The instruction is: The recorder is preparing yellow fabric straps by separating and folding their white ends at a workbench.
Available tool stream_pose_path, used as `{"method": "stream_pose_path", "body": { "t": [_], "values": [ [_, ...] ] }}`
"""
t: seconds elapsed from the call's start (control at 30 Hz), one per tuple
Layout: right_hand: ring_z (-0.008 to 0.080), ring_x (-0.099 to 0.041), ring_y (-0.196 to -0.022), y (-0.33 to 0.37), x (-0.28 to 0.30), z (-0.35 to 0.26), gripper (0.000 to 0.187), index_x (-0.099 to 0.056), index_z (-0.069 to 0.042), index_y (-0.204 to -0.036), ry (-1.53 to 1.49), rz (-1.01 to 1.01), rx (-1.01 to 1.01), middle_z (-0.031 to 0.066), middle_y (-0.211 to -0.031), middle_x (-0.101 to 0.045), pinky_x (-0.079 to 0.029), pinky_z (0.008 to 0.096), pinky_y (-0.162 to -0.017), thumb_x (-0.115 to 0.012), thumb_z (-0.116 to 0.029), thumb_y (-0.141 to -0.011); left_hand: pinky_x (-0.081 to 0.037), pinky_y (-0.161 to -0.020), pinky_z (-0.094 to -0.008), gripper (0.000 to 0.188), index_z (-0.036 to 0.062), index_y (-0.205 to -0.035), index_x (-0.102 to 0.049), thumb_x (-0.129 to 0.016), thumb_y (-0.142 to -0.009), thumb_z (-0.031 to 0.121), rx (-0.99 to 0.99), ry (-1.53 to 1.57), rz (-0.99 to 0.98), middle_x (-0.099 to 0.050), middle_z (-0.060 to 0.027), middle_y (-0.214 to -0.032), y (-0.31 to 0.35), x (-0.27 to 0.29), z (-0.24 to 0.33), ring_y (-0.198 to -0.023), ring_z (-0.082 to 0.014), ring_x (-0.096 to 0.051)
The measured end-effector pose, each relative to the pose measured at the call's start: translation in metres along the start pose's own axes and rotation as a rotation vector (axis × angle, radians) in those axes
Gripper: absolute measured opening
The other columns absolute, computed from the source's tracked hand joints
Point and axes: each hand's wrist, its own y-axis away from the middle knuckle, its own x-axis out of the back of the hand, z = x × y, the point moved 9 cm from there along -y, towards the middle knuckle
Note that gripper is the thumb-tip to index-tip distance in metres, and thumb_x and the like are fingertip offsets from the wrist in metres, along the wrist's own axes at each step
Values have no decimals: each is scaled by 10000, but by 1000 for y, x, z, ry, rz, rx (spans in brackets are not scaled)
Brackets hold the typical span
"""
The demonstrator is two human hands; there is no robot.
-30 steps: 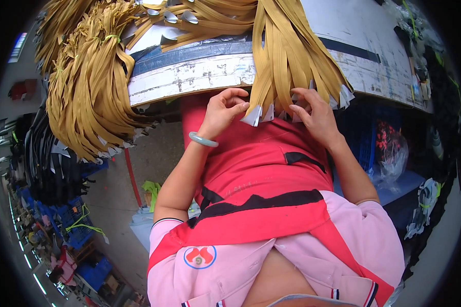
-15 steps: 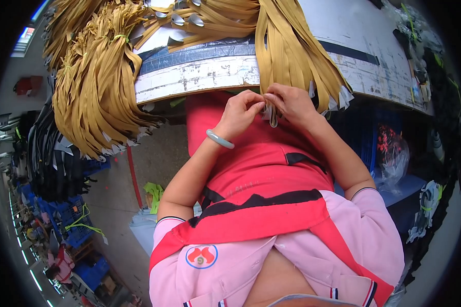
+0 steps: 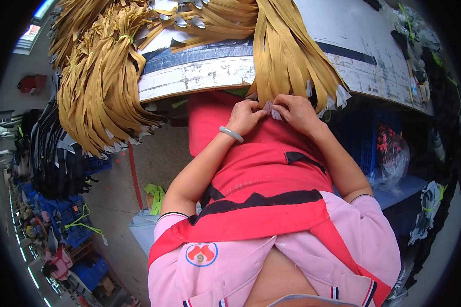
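Note:
A bundle of long mustard-yellow strips [image 3: 287, 56], which look like zipper tapes with whitish ends, drapes over the table's front edge. At its lower end, my left hand [image 3: 245, 117] pinches a strip's pale end [image 3: 269, 107] between thumb and fingertips. My right hand [image 3: 298, 114] is closed on the same spot from the other side, its fingertips almost meeting the left ones. Other white-tipped strip ends hang just right of my right hand. Both hands are above the red apron [image 3: 251, 169] on my lap. The fingers partly hide how the strip end lies.
The worn white table [image 3: 200, 77] crosses in front. Thick bundles of mustard strips [image 3: 100, 97] hang off its left side, with black strips [image 3: 56, 158] below. Blue crates [image 3: 74, 225] and another person [image 3: 61, 263] are at far left. A clear plastic bag [image 3: 394, 163] hangs at right.
Both hands have come down slightly, the left one also rightward. The looped strip end that hung below the fingers no longer shows; pale ends now show between the fingertips.

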Motion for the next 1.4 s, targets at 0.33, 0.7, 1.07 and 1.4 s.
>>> {"method": "stream_pose_path", "body": {
  "t": [0.33, 0.7, 1.07, 1.4],
  "values": [
    [303, -639, -866, -18, 24, -71, 99, -640, -49, -971, -334, 26, 275, 113, -938, -603, -518, 373, -732, -649, -87, -880, -594, -707, -278, 99, -15, -1017, -539, -582, -932, 11, 82, 896, 240, -637, -78, -896, 55, 68, -23, -774, -133, -671],
    [313, -641, -858, -45, -15, -107, 119, -599, -50, -965, -317, -127, 378, 98, -1002, -579, -527, 398, -735, -656, -106, -876, -558, -796, -252, 394, 19, -1163, -481, -665, -838, -105, -51, 578, 236, -593, -65, -1077, 64, 88, 8, -952, -128, -626],
    [61, -557, -699, -61, -16, -81, 87, -575, -23, -935, -920, -335, 10, 6, -784, -586, -454, 221, -618, -617, -99, -936, -551, -840, -265, 318, -1, -1104, -621, -729, -810, -52, -105, 1018, 22, -647, -52, -1040, 40, 106, 17, -933, -131, -647],
    [44, -558, -650, -66, -18, -79, 135, -564, -43, -950, -1032, -242, -29, -5, -759, -585, -463, 193, -596, -604, -170, -968, -539, -865, -274, 231, 5, -1027, -659, -728, -813, -49, -233, 1009, 275, -677, -65, -1016, 36, 113, 14, -929, -135, -648]
  ]
}}
